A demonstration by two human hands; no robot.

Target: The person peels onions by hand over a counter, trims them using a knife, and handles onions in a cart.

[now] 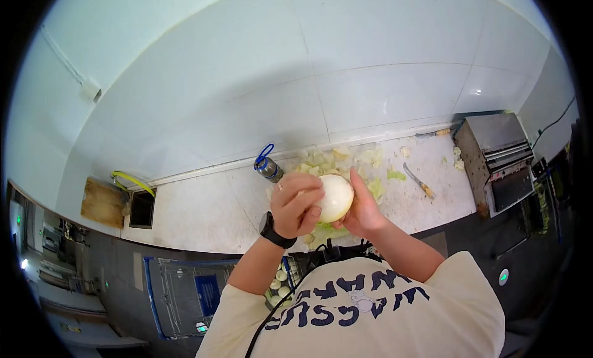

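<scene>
A smooth, pale, round head of cabbage [335, 199] is held up in front of my chest, above the counter. My left hand [298, 203], with a black watch at the wrist, has its fingers curled against the cabbage's left side. On the other side my right hand [362, 208] cups it from the right and below, thumb pointing up. Pale green leaf scraps [374, 157] lie scattered on the counter around and behind it. A knife [420, 181] with a wooden handle rests to the right of my hands.
A metal bottle [269, 168] with a blue loop stands left of the leaves on the white counter [197, 210]. A second knife [433, 134] lies near the wall. At the right end sits a metal machine [497, 154]. A cart [185, 296] and several pale heads [283, 291] are below.
</scene>
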